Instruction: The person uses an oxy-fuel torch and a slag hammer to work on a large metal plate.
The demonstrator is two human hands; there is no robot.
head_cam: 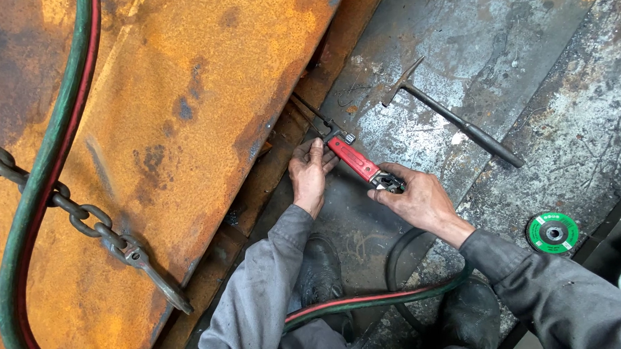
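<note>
A gas cutting torch with a red handle [353, 159] lies across the middle, its thin dark tubes [311, 112] reaching up to the edge of a big rusty orange steel plate [176, 87]. My left hand [309, 173] grips the torch at the front of the red handle. At the rear end of the handle my right hand [416, 197] is closed over the valve. Twin green and red hoses [382, 297] run back from the torch, between my grey sleeves.
A chipping hammer [457, 121] lies on the scuffed steel floor at upper right. A green grinding disc [553, 232] rests at right. A chain with a hook [109, 236] and a loop of green and red hose [46, 165] cross the rusty plate. My dark boots [321, 271] stand below.
</note>
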